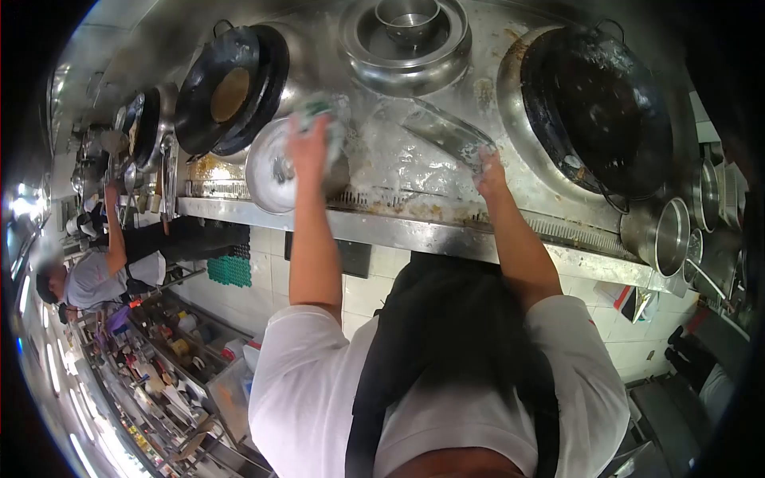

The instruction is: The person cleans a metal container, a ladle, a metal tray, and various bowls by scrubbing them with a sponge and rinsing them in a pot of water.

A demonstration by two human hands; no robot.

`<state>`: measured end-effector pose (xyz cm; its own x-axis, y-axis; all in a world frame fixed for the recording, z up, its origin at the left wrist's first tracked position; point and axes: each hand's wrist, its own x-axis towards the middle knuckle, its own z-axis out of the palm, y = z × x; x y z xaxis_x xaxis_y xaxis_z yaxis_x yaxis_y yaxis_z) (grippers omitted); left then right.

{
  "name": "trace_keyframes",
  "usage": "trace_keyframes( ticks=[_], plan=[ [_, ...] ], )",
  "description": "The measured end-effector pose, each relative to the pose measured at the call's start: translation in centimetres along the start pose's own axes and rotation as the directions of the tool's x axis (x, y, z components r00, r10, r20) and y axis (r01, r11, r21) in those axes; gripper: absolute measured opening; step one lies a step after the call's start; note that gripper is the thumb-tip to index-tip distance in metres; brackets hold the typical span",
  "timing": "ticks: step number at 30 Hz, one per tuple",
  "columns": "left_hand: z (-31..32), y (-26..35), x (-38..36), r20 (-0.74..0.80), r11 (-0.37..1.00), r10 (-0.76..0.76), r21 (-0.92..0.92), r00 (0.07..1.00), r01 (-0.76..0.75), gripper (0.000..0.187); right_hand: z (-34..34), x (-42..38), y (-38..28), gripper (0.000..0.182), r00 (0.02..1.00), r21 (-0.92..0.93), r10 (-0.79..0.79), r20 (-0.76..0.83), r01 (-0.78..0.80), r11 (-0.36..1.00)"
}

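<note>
So the person in the white tee and black apron has both arms stretched out over a wet, foamy steel stove top (382, 171).

The left hand (309, 147) is bunched around a greenish-white cloth (325, 111). The fingers are curled tight into it and the rag sticks out past them toward 12 o'clock. The cloth sits on the steel right beside a round metal lid (267, 171), which lies just off the hand at 8 o'clock. They look close enough to touch, but that can't be called for sure.

The right hand (488, 171) has hold of the near end of a shiny rectangular tray (446, 131). The tray runs away from the fingers toward 10 o'clock, so its long axis goes roughly 4 to 10, tilted with the far end nearer the middle of the stove. The fingers seem clamped on its corner, but they're too blurry to count. The tray sits between the two hands, with the right one actually on it and the left one well off to its 9 o'clock.

Around them there's a dark wok (231, 88) at 11 o'clock of the cloth, a bigger black wok (598, 111) at 2 o'clock of the tray, and a steel ring with a bowl (408, 28) up top. A steel pot (668, 235) lies on the ledge to the right, and a co-worker (100, 275) is busy way off at 9 o'clock.
</note>
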<state>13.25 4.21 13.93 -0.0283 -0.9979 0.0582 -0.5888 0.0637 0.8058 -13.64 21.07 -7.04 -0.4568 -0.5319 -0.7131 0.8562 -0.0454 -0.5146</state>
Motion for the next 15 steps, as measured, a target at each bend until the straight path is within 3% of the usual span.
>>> trace_keyframes(
  ticks=[2, 3, 4, 5, 6, 7, 8, 9, 10, 11, 13, 15],
  plan=[
    [6.2, 0.6, -1.1, 0.277, 0.997, 0.029, 0.057, 0.961, -0.047, 0.056, 1.7, -2.5, -0.2, 0.033, 0.999, -0.055, 0.036, 0.032, -0.034, 0.998],
    [9.6, 2.1, -3.0, 0.318, 0.979, 0.013, 0.188, 0.948, -0.077, 0.059, 2.0, -2.3, 0.0, 0.034, 0.997, -0.107, 0.044, 0.056, -0.038, 0.994],
    [12.2, 2.8, -4.6, 0.536, 0.974, 0.023, 0.179, 0.844, -0.140, 0.059, 2.1, -1.8, 0.4, 0.034, 0.996, -0.157, 0.051, 0.079, -0.038, 0.987],
    [17.0, -0.3, -7.0, 0.526, 0.850, 0.202, 0.325, 0.826, -0.414, 0.053, 1.9, -0.7, 1.1, 0.035, 0.993, -0.207, 0.057, 0.100, -0.036, 0.978],
    [18.9, -1.5, -7.5, 0.576, 0.732, 0.237, 0.424, 0.782, -0.534, 0.048, -1.6, 3.8, 3.1, 0.030, 0.954, -0.442, -0.130, 0.270, 0.243, 0.863],
    [20.7, -2.6, -8.0, 0.623, 0.585, 0.271, 0.498, 0.734, -0.640, 0.043, -4.9, 8.3, 5.0, 0.026, 0.852, -0.578, -0.309, 0.422, 0.516, 0.633],
    [20.4, -1.8, -6.6, 0.696, 0.530, 0.165, 0.535, 0.699, -0.658, 0.039, -3.9, 6.1, 4.0, 0.025, 0.926, -0.541, -0.248, 0.284, 0.369, 0.756],
    [20.1, -1.7, -5.1, 0.751, 0.472, 0.048, 0.564, 0.658, -0.678, 0.035, -3.0, 3.7, 3.3, 0.025, 0.945, -0.537, -0.239, 0.223, 0.324, 0.779],
    [20.5, -4.8, -2.9, 0.687, 0.513, 0.089, 0.590, 0.722, -0.624, 0.030, -1.6, 0.8, 2.4, 0.026, 0.960, -0.527, -0.228, 0.162, 0.279, 0.803],
    [20.7, -8.4, -0.5, 0.612, 0.550, 0.134, 0.608, 0.780, -0.572, 0.026, 0.3, -1.9, 1.4, 0.029, 0.936, -0.570, -0.299, 0.186, 0.351, 0.743],
    [18.7, -11.2, 1.7, 0.399, 0.735, 0.078, 0.596, 0.913, -0.324, 0.023, 0.4, -1.4, 1.8, 0.035, 0.883, -0.661, -0.429, 0.193, 0.439, 0.608],
    [19.9, -12.0, -0.7, 0.493, 0.650, 0.170, 0.595, 0.853, -0.473, 0.021, -0.3, 1.9, 2.8, 0.041, 0.843, -0.739, -0.509, 0.175, 0.454, 0.498]
  ],
)
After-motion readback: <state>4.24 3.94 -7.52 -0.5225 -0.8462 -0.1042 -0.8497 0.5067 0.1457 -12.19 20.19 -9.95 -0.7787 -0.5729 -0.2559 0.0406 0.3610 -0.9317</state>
